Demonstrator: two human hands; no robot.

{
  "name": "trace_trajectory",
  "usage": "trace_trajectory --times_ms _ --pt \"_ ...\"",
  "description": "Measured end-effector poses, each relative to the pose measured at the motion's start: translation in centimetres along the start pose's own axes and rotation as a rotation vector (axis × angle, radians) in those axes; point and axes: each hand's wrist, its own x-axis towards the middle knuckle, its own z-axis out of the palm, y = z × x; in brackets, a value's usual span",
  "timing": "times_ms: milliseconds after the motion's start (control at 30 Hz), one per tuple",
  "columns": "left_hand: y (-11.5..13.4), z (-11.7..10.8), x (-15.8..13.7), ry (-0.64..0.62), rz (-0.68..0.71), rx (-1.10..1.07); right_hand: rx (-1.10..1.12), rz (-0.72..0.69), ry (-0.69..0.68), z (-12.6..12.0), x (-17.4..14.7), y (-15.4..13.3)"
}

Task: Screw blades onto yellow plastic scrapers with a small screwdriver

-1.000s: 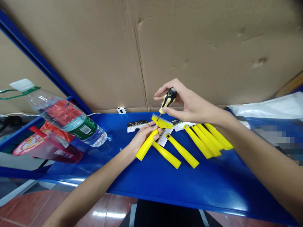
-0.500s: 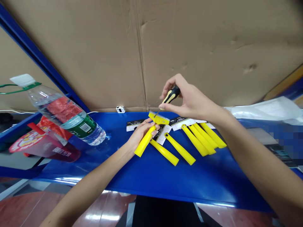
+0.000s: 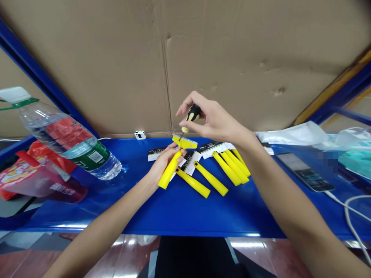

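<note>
My left hand (image 3: 165,160) is closed around a yellow scraper (image 3: 169,170), its wide head up and its handle slanting down toward me. In my right hand (image 3: 213,117) is a screwdriver (image 3: 193,114) with a black and pale-yellow handle, held between thumb and fingers. The screwdriver's shaft slants down to the scraper's head, at its left part; whether the tip sits in a screw is too small to tell. Just right of my left hand lie several more yellow scrapers (image 3: 211,178), handles toward me, with black-and-white printed cards (image 3: 191,162) at their far ends.
On the left stand a large water bottle (image 3: 75,135) and a red drink cup (image 3: 43,179). A small white device (image 3: 140,135) sits against the cardboard wall (image 3: 116,69). To the right lie a phone (image 3: 304,172) with a white cable (image 3: 348,208) and white plastic sheeting (image 3: 290,134) on the blue table (image 3: 232,216).
The view has shifted to the right, so things appear further left and the phone shows fully. The screwdriver handle is turned a little; both hands keep their holds.
</note>
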Motion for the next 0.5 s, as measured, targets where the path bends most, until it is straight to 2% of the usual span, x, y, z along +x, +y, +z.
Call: trace_trajectory --times_ms 167,267,367,500 --pt "-0.1 0.1 0.0 -0.013 -0.04 0.02 0.088 -0.067 0.016 1.1 -0.6 1.2" --pt "-0.1 0.1 0.3 0.026 -0.015 -0.051 0.176 -0.082 0.016 1.9 -0.6 2.5" --pt "0.2 -0.1 0.6 0.08 0.014 -0.126 0.136 -0.069 0.067 2.2 -0.5 3.6" --pt "0.4 -0.1 0.7 0.094 0.009 -0.127 0.12 -0.078 0.101 2.2 -0.5 4.0"
